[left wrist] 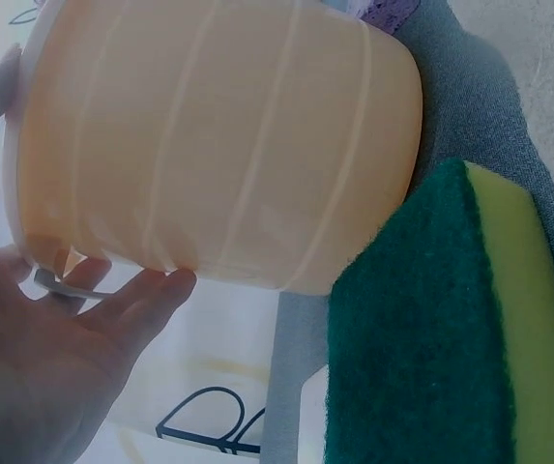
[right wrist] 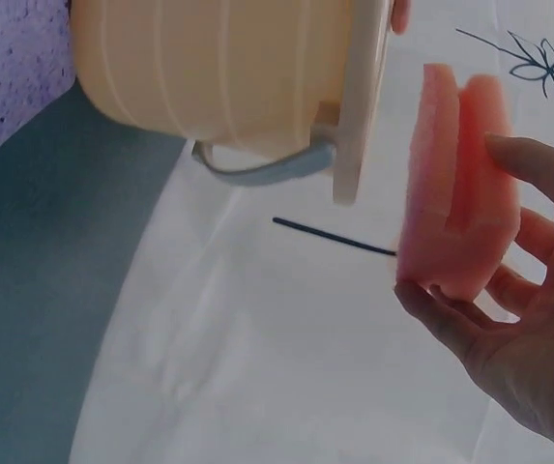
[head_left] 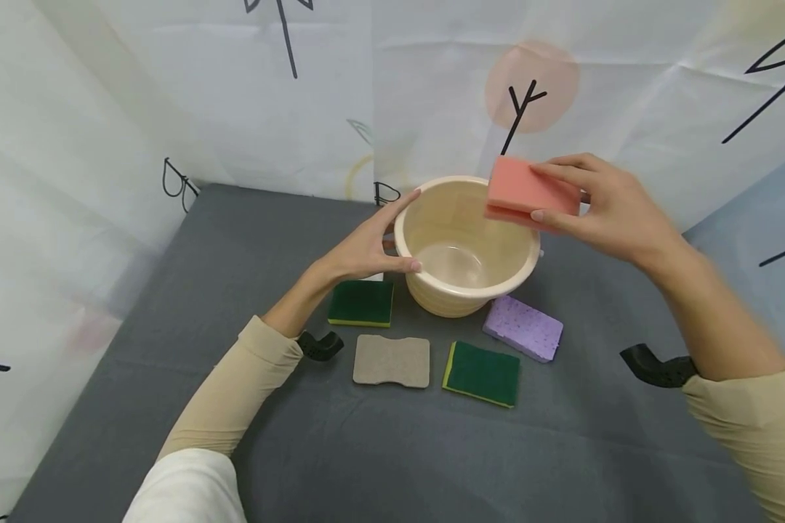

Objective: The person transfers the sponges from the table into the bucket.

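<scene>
Cream bucket point(head_left: 450, 299), apparently being loaded
Right hand point(head_left: 613, 209) pinches grooved pink sponge point(head_left: 528, 190); leftward of its fingers point(head_left: 562, 173), left hand point(head_left: 366, 250) grips bucket; next likely calls for lowering

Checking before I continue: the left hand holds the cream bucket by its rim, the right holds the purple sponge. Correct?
Not the purple sponge: the right hand holds the pink sponge, as the head view shows. The left hand does hold the cream bucket by its rim.

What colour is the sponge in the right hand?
The sponge in the right hand is salmon pink; it shows best in the head view.
</scene>
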### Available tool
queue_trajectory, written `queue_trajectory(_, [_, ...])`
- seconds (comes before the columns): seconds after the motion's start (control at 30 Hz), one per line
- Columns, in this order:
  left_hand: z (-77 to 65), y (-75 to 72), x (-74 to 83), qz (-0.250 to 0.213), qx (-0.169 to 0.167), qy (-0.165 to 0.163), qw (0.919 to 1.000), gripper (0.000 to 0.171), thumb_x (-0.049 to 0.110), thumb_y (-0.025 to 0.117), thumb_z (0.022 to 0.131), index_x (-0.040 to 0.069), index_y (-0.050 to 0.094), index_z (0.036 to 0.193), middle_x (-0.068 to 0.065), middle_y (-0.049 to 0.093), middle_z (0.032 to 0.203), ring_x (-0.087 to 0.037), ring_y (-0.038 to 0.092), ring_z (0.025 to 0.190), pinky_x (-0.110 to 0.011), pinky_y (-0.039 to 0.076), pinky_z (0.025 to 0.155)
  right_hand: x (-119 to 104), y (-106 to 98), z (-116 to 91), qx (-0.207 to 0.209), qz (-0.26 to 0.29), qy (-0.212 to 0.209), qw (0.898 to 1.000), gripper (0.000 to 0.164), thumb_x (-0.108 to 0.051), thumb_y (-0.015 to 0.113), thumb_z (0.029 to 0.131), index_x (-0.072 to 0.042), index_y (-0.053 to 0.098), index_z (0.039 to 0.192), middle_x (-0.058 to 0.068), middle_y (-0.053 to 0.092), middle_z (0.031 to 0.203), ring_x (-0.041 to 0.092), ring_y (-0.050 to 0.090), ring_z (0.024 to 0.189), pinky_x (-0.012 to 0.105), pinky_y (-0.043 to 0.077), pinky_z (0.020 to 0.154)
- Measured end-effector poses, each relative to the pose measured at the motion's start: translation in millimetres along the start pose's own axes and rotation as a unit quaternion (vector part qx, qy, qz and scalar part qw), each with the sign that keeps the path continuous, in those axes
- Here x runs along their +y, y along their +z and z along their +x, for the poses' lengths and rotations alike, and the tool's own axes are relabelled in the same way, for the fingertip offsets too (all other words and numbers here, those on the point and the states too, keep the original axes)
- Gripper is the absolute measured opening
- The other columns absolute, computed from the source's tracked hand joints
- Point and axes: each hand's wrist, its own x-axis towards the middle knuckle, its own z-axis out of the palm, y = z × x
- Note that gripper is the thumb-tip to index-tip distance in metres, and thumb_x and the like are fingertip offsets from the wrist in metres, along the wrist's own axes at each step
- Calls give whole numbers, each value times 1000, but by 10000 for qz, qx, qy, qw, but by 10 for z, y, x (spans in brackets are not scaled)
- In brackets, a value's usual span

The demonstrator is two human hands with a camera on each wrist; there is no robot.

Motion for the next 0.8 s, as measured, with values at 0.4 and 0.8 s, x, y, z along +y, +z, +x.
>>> queue_trajectory(0.4, [14,27,-6,53,27,-44,10000,109,26,82,81,3,9,159,-24,16,159,-44,40,137,-48,46,103,-156,214,174,-219,256,-64,9994,55,-34,74,89,-12,61,138,14,59,135,35,52,122,53,40,93])
queue_trajectory(0.8, [55,22,-225,144,124,-12,9998,121,58,81,72,15,11,161,-13,17,162,-36,39,139,-43,46,104,-224,451,245,-546,-98,228,9982,53,-30,73,90,-8,61,137,19,59,133,37,54,121,55,44,98])
